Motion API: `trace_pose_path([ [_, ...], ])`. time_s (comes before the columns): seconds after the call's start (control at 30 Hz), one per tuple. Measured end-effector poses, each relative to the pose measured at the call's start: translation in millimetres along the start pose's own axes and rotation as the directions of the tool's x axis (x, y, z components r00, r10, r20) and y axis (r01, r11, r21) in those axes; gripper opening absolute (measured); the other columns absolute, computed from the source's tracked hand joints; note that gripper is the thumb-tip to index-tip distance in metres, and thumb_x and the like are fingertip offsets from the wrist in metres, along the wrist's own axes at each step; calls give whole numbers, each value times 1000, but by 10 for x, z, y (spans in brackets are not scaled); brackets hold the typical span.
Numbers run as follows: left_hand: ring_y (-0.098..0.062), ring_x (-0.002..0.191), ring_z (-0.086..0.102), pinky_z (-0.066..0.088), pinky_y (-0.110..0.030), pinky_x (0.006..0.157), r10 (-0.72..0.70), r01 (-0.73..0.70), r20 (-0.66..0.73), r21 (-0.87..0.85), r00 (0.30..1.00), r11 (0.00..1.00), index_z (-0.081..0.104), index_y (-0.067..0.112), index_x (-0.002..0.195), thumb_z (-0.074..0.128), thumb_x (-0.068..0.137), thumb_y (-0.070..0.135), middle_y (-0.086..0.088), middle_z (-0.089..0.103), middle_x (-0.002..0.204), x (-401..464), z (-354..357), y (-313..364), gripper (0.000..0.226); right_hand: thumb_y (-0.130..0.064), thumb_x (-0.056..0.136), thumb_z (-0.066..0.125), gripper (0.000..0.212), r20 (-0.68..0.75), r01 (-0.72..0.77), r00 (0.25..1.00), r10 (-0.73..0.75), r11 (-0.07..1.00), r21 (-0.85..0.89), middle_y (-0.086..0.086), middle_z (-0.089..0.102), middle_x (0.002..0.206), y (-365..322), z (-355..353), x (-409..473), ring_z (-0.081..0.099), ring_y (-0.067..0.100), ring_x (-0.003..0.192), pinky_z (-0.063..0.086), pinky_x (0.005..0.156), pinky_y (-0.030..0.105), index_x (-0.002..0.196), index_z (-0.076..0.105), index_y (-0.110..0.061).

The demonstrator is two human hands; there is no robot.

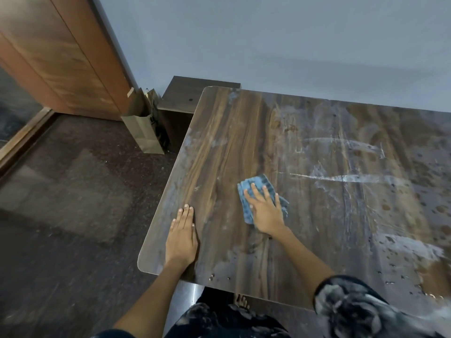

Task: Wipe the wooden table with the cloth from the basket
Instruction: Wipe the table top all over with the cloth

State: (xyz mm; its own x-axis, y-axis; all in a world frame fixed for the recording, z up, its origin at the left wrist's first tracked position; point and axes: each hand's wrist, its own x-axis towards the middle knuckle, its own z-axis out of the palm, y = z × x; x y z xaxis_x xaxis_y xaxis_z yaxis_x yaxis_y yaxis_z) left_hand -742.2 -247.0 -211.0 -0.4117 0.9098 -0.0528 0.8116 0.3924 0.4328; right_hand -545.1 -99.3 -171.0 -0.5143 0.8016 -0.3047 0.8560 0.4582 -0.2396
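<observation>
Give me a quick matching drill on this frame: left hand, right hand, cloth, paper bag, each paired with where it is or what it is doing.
Column 1:
1. left hand
2. right hand
3. cloth
4. paper bag

Column 2:
A. standing on the floor beyond the table's left end
B. flat on the bare table near its left edge
C. pressing the cloth down
D. blue, spread on the tabletop under a palm

Pairs: 1-B, 2-C, 3-D, 4-A
</observation>
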Motion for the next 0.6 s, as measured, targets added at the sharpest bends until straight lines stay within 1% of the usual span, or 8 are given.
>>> trace_pose_path([
  [0.07, -15, 141, 14, 11, -30, 114, -2, 2, 0, 15, 1000, 1000, 26, 9, 144, 11, 91, 28, 0, 19, 153, 7, 0, 17, 58, -21, 102, 25, 51, -1, 6, 1000, -6, 999, 46, -7, -10, 157, -294, 15, 127, -12, 23, 144, -11, 112, 49, 148, 9, -34],
  [0.2, -20, 142, 16, 14, -34, 114, -3, 3, 7, 40, 1000, 999, 26, 6, 143, 2, 85, 34, -3, 21, 152, 14, -3, 43, 69, -20, 102, 25, 49, 23, 224, 974, -225, 973, 49, -9, -6, 157, -844, 247, -52, -14, 20, 144, -16, 111, 46, 148, 15, -34],
  [0.3, -18, 142, 11, 9, -33, 115, 5, -6, 34, 35, 999, 999, 22, 7, 145, 0, 83, 36, -3, 17, 153, 12, -21, 24, 71, -23, 102, 26, 47, 29, 322, 946, -323, 946, 38, -14, -1, 157, -816, 349, -350, -11, 13, 143, -17, 111, 40, 147, 18, -34],
  [0.37, -18, 142, 10, 8, -32, 115, 14, -15, 39, 24, 999, 1000, 21, 7, 145, 0, 84, 36, -4, 17, 154, 15, -47, 20, 70, -27, 102, 27, 47, 37, 335, 941, -336, 942, 31, -18, -1, 155, -590, 354, -478, -12, 7, 141, -18, 109, 36, 147, 17, -36],
  [0.4, -19, 142, 10, 7, -32, 114, 20, -20, 48, 17, 999, 1000, 20, 7, 145, 1, 86, 36, -3, 16, 154, 10, -64, 23, 68, -29, 102, 27, 47, 32, 307, 951, -309, 951, 37, -19, -1, 155, -454, 321, -523, -12, 5, 140, -17, 109, 35, 146, 16, -38],
  [0.47, -18, 143, 7, 5, -30, 114, 27, -28, 75, 15, 997, 999, 17, 8, 146, 6, 90, 32, -2, 12, 154, -6, -103, 25, 61, -32, 102, 26, 46, -4, 192, 981, -192, 980, 56, -18, -2, 155, -206, 223, -537, -9, 9, 143, -14, 111, 35, 146, 15, -40],
  [0.53, -17, 143, 3, 3, -29, 114, 36, -37, 100, 8, 994, 999, 13, 9, 146, 14, 95, 27, -1, 8, 155, -26, -133, 8, 54, -32, 102, 24, 47, -17, 25, 1000, -24, 998, 56, -13, -3, 157, -108, 128, -432, -7, 14, 145, -10, 114, 42, 147, 12, -38],
  [0.6, -16, 143, 1, 2, -29, 115, 54, -55, 126, 2, 991, 998, 11, 9, 147, 22, 100, 20, -1, 5, 156, -35, -162, -24, 50, -29, 102, 23, 48, -33, -132, 990, 135, 988, 86, -9, -4, 158, -225, 84, -244, -7, 19, 145, -11, 113, 50, 148, 11, -33],
])
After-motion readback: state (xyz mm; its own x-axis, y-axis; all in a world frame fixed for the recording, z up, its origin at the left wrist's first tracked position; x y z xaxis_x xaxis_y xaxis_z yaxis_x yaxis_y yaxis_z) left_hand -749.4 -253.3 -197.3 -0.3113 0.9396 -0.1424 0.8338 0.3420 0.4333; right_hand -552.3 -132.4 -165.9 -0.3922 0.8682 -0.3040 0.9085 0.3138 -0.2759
